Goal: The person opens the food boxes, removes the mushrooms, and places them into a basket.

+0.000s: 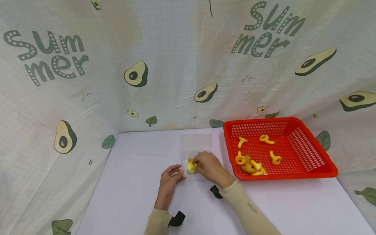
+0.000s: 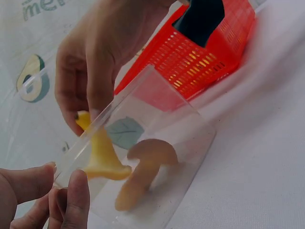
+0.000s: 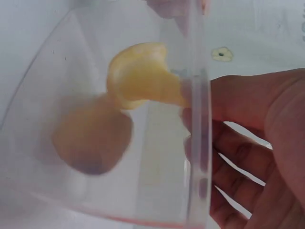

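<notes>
A clear plastic box point(image 2: 193, 126) stands on the table with its lid point(image 1: 195, 141) folded back. My left hand point(image 1: 171, 179) holds the box at its left edge, thumb and fingertips at the rim. With the fingertips of my right hand point(image 1: 212, 167) I pinch a yellow trumpet-shaped mushroom point(image 2: 106, 155) by its stem. Its flared cap points down inside the box. A brown mushroom point(image 2: 151, 157) lies in the box beside it, seen through the clear wall. In the right wrist view, the brown mushroom point(image 3: 93, 138) looks blurred.
To the right stands a red perforated basket point(image 1: 305, 143). It holds several yellow mushrooms point(image 1: 275, 158) and some brown ones point(image 1: 248, 166) bunched near its front left corner. White table cloth point(image 1: 141, 163) spreads left of the box, and a printed curtain point(image 1: 173, 65) hangs behind.
</notes>
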`<state>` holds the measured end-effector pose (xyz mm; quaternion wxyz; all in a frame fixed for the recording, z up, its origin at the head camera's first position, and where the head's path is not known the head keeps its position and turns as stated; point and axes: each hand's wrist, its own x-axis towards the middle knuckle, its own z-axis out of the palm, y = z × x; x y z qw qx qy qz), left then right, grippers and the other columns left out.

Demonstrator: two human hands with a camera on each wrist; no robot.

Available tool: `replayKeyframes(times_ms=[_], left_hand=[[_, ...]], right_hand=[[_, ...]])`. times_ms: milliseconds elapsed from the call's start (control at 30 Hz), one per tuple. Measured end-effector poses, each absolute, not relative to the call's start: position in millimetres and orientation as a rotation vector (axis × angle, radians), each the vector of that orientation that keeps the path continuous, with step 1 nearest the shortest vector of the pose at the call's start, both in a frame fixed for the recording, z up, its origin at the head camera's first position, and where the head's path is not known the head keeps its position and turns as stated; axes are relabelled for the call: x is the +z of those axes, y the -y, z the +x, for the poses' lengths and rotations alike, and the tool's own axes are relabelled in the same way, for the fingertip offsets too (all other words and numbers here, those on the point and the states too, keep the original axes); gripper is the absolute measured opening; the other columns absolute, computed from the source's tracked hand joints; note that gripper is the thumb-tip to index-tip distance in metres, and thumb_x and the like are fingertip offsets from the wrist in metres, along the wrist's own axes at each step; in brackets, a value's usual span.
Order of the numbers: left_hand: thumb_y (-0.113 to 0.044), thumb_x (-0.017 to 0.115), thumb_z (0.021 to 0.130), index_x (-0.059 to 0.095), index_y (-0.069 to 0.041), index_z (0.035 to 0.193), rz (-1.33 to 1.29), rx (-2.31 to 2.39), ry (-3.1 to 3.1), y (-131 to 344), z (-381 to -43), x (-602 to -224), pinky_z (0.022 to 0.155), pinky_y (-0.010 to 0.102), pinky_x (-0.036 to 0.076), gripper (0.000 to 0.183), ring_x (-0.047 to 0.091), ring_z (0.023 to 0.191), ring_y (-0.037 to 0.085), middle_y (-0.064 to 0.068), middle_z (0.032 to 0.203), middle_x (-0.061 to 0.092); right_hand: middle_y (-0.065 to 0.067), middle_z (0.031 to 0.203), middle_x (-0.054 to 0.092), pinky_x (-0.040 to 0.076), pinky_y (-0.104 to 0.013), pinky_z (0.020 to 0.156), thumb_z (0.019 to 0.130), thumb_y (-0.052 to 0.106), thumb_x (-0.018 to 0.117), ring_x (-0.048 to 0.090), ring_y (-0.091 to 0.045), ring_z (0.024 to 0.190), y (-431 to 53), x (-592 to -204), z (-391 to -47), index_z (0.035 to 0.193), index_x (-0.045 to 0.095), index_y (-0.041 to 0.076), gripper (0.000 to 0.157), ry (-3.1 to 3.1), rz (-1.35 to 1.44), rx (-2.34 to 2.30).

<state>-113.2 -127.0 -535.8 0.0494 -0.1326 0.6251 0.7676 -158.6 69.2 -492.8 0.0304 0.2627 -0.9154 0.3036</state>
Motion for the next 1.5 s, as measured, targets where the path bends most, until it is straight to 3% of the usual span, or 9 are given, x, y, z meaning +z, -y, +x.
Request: replayKeyframes(times_ms=[267, 767, 1400, 1500], left_hand=[[0.012, 0.068, 0.095, 0.056, 0.019, 0.132, -0.408, 2.340, -1.904, 126, -114, -535, 0.076, 0.027, 0.066, 0.039, 0.065, 0.082, 0.015, 0.006, 0.098, 0.059], [0.011, 0.067, 0.096, 0.057, 0.018, 0.132, -0.401, 2.322, -1.917, 127, -114, -535, 0.077, 0.026, 0.066, 0.038, 0.065, 0.083, 0.014, 0.006, 0.098, 0.060], [0.012, 0.067, 0.095, 0.056, 0.018, 0.131, -0.401, 2.331, -1.902, 127, -113, -534, 0.076, 0.026, 0.066, 0.038, 0.066, 0.079, 0.013, 0.006, 0.096, 0.060], [0.012, 0.068, 0.095, 0.056, 0.019, 0.131, -0.392, 2.337, -1.901, 127, -113, -534, 0.076, 0.026, 0.065, 0.039, 0.066, 0.078, 0.013, 0.005, 0.096, 0.060]], right_hand=[[0.005, 0.100, 0.074, 0.058, -0.038, 0.088, 0.084, 0.006, 0.090, 0.066, -0.021, 0.096, -90, -483, -142, 0.103, 0.079, 0.013, 0.023, 2.643, 0.721, 1.130], [-0.003, 0.105, 0.075, 0.059, -0.046, 0.085, 0.084, -0.005, 0.085, 0.062, -0.022, 0.101, -151, -466, -128, 0.109, 0.078, 0.006, 0.028, 2.479, 0.484, 1.163], [-0.017, 0.111, 0.074, 0.043, -0.013, 0.090, 0.084, -0.008, 0.084, 0.060, -0.032, 0.109, -223, -460, -115, 0.115, 0.076, 0.000, 0.033, 2.436, 0.237, 1.057], [-0.020, 0.113, 0.073, 0.042, -0.012, 0.089, 0.085, -0.008, 0.084, 0.060, -0.034, 0.107, -232, -460, -114, 0.116, 0.075, -0.001, 0.034, 2.441, 0.199, 1.032]])
